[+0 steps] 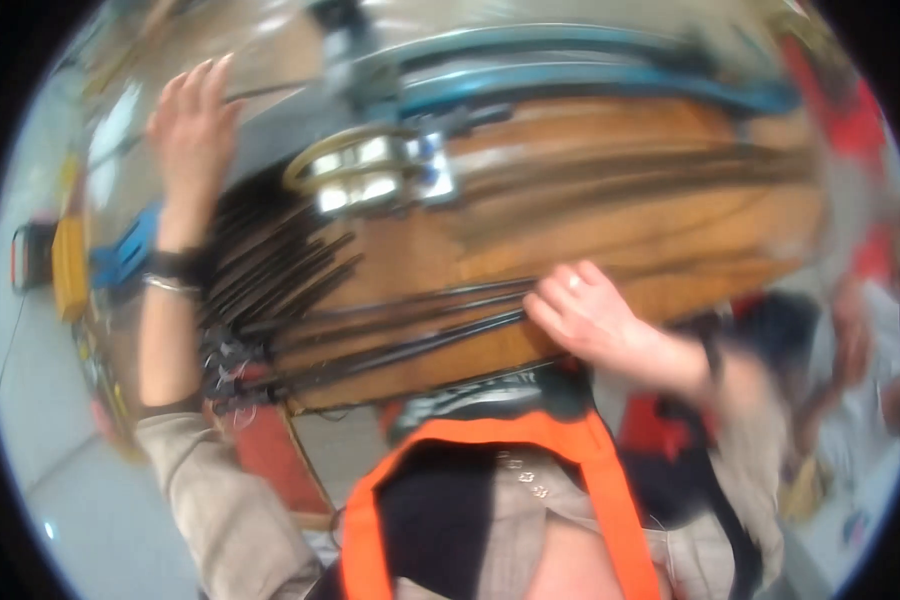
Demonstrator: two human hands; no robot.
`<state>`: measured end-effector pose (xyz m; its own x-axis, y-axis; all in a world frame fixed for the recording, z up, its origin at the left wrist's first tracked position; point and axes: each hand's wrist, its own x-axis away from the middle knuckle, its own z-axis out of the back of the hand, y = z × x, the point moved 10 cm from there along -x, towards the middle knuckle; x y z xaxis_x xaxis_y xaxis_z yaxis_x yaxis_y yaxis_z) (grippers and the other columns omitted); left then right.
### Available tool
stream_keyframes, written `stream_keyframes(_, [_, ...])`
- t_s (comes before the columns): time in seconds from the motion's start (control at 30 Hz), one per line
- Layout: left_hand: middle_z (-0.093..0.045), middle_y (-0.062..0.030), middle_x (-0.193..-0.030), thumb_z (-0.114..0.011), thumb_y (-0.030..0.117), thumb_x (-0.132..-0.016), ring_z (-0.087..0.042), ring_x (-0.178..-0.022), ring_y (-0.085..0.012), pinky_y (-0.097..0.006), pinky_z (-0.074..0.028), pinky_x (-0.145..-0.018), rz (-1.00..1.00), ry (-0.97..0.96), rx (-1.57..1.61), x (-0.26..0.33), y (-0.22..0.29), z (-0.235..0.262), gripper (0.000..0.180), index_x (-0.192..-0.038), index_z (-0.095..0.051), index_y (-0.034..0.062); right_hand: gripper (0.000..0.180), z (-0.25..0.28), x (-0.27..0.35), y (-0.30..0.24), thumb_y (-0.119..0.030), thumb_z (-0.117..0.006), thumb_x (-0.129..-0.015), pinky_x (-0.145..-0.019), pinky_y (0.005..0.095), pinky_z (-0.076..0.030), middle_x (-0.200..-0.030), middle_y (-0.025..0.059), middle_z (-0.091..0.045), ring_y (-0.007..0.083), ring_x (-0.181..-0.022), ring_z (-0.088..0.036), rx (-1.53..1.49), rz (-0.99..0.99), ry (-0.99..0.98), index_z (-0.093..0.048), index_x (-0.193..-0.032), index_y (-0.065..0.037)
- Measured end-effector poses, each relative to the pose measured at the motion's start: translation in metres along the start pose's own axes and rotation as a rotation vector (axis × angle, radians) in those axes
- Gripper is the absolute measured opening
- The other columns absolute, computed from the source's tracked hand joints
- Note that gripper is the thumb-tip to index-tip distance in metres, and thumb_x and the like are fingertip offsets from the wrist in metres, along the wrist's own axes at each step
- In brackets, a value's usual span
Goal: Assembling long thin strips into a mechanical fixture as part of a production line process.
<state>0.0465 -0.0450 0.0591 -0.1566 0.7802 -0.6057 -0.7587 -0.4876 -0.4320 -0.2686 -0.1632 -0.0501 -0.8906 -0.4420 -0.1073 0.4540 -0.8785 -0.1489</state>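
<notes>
Over the far left side of the wooden table (610,230), my left hand (192,125) is raised with its fingers stretched out, holding nothing. My right hand (585,315) is closed at the near edge, its fingers round the ends of several long black cables (420,340). These run left across the tabletop to a dark tangled clump (232,365) with thin pale strands. Between my hands lies a fan of shorter black lengths (290,260). Motion blur hides how many cables the right fingers grip.
A tan ring (300,168) circles white square pieces (375,185) at the table's middle. Blue metal bars (570,80) run along the far side. A blue object (125,250) and a yellow box (68,270) are at left. Another person (855,350) is at right.
</notes>
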Motion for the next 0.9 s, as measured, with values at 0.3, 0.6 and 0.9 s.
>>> stream_keyframes(0.3, [-0.061,-0.0063,-0.088,-0.068,0.008,-0.076,-0.06,-0.08,-0.0247,-0.04,-0.05,-0.072,0.425,-0.173,0.762,0.081,0.227,0.1,0.032,-0.108,-0.066,0.007,0.026,0.009,-0.012,0.027,-0.008,-0.072,-0.071,-0.072,0.0429,-0.046,-0.088,0.0109,-0.056,0.0311,-0.083,-0.055,-0.181,-0.101,0.201,-0.062,-0.095,-0.004])
stream_keyframes(0.6, [-0.054,-0.0094,-0.075,-0.068,0.008,-0.084,-0.057,-0.064,-0.0283,-0.041,-0.048,-0.053,0.237,-0.471,0.739,0.049,0.223,0.083,0.04,-0.123,-0.063,0.0151,0.017,0.057,0.055,0.115,-0.017,-0.076,-0.077,-0.058,0.0372,-0.049,-0.074,0.0058,-0.062,0.0244,-0.069,-0.062,0.112,-0.347,0.636,-0.064,-0.087,-0.011])
stream_keyframes(0.9, [-0.056,-0.0124,-0.078,-0.063,-0.003,-0.082,-0.057,-0.07,-0.0302,-0.041,-0.047,-0.058,0.087,-0.425,0.614,-0.013,0.155,0.115,0.033,-0.114,-0.065,0.006,0.033,0.095,0.089,0.12,-0.02,-0.07,-0.086,-0.053,0.0338,-0.049,-0.071,0.0053,-0.059,0.0214,-0.063,-0.06,0.113,-0.285,0.936,-0.065,-0.118,-0.012])
